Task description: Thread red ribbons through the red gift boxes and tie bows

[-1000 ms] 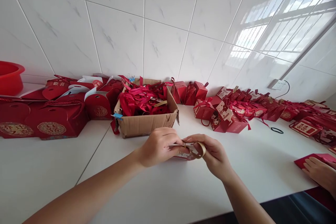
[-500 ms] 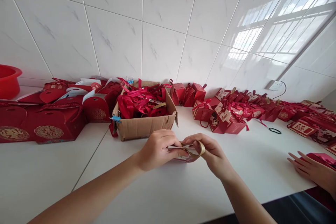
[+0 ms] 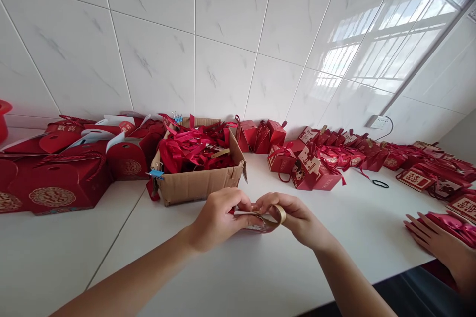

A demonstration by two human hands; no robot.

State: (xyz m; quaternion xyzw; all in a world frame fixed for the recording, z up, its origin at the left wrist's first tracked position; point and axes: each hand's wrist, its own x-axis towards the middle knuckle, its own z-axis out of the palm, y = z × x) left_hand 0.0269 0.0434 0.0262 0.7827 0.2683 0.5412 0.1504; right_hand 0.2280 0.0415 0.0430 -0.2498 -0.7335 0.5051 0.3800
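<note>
My left hand (image 3: 223,219) is closed on the white-lined edge of a small red gift box (image 3: 256,230), low over the white table. Opposite it, my right hand (image 3: 293,218) pinches the top of the same box near a gold ribbon (image 3: 281,215), which curls in a loop against the fingers. Both sets of fingertips meet at the top of the box. Most of the box is hidden behind my hands, so I cannot tell how its flaps sit. Just beyond is a cardboard box (image 3: 201,187) heaped with red ribbons (image 3: 189,143).
Large red boxes (image 3: 67,183) with gold emblems stand at the left. Several small red gift boxes (image 3: 284,161) line the wall to the right. A black band (image 3: 380,184) lies on the table (image 3: 178,277). At the right edge, a co-worker's hand (image 3: 435,242) rests by a red box.
The view has turned slightly right, so most things sit further left. My fingers have shifted a little at the box top. The co-worker's hand shows more, beside a red bow.
</note>
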